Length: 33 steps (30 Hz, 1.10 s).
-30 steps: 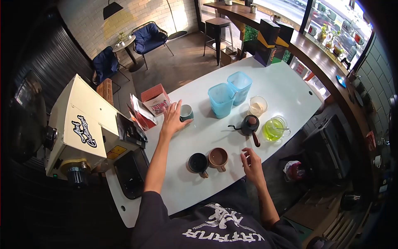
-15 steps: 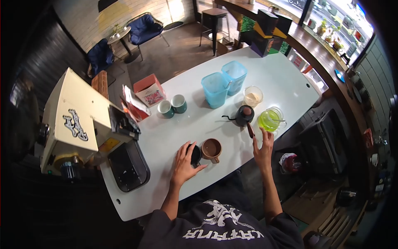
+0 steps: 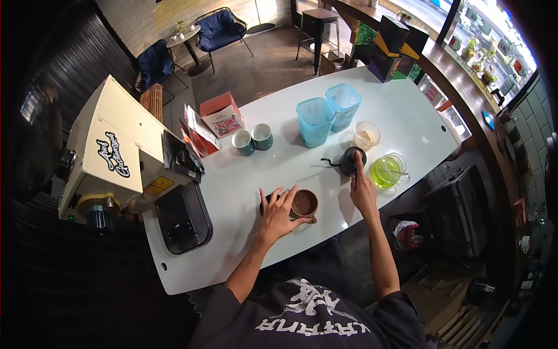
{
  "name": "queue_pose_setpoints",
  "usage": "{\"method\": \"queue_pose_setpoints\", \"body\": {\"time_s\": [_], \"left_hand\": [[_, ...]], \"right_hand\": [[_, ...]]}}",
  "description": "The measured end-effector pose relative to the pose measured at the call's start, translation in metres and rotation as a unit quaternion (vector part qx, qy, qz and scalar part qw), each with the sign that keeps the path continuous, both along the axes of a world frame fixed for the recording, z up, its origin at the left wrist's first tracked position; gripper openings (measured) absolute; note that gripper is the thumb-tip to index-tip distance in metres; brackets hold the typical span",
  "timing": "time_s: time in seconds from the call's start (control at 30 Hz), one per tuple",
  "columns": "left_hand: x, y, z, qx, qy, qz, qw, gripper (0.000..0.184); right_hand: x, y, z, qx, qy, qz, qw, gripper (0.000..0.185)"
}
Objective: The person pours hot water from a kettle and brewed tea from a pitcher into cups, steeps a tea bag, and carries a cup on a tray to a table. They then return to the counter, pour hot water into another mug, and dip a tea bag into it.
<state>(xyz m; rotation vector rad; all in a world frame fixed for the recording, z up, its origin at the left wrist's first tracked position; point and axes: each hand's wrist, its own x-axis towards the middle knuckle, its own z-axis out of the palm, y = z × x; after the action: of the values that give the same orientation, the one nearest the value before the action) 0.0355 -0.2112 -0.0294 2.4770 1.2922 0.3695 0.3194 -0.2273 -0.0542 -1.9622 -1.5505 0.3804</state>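
My left hand (image 3: 278, 217) is spread over the black cup (image 3: 269, 200), which it mostly hides; its thumb reaches below the brown mug (image 3: 304, 203). The two cups stand side by side near the front edge of the white table (image 3: 232, 232). My right hand (image 3: 363, 192) is closed on the handle of the small black kettle (image 3: 347, 163), a finger stretched up towards the lid. The kettle's thin spout points left. Just right of it is a glass pot of green liquid (image 3: 385, 171), and behind it a glass with pale contents (image 3: 366, 135).
Two green cups (image 3: 243, 142) stand at the back left beside a red box (image 3: 222, 115). Two blue containers (image 3: 314, 122) are at the back middle. A cream machine (image 3: 116, 139) and black tray (image 3: 183, 218) are at left, dark boxes (image 3: 392, 52) at the far corner.
My left hand has left the green cups and come to the black cup. My right hand has moved up and closed on the kettle handle. The view has shifted.
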Motion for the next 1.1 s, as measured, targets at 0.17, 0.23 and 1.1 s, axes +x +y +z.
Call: {"method": "queue_pose_setpoints", "body": {"time_s": [0.17,0.23,1.1], "left_hand": [[0.006,0.011,-0.005,-0.029,0.021,-0.030,0.999,0.102],[0.008,0.013,-0.005,-0.029,0.003,-0.031,0.999,0.098],[-0.013,0.011,0.018,-0.040,-0.009,0.018,0.999,0.113]], "right_hand": [[0.001,-0.007,0.008,-0.065,0.012,-0.015,0.998,0.092],[0.001,-0.013,0.004,0.066,-0.022,0.013,0.997,0.091],[0.002,-0.025,0.002,0.037,0.049,-0.018,0.998,0.088]]}}
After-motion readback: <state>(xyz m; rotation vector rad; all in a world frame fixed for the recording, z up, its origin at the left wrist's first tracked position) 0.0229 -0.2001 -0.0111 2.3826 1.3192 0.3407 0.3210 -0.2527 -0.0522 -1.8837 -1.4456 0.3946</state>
